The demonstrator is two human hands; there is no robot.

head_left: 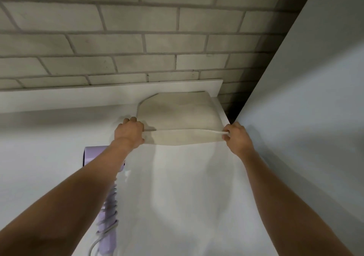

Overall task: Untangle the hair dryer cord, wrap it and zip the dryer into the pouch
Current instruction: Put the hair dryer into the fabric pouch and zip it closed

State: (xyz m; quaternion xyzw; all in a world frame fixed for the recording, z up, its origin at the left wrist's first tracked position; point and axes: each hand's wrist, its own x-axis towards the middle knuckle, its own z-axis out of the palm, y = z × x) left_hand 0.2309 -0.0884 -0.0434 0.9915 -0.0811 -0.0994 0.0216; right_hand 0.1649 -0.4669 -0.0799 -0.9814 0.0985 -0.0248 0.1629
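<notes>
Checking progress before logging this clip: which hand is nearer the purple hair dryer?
Left. The left hand grips the pouch at its left end, just beyond the hair dryer; the right hand grips its right end, farther off.
</notes>
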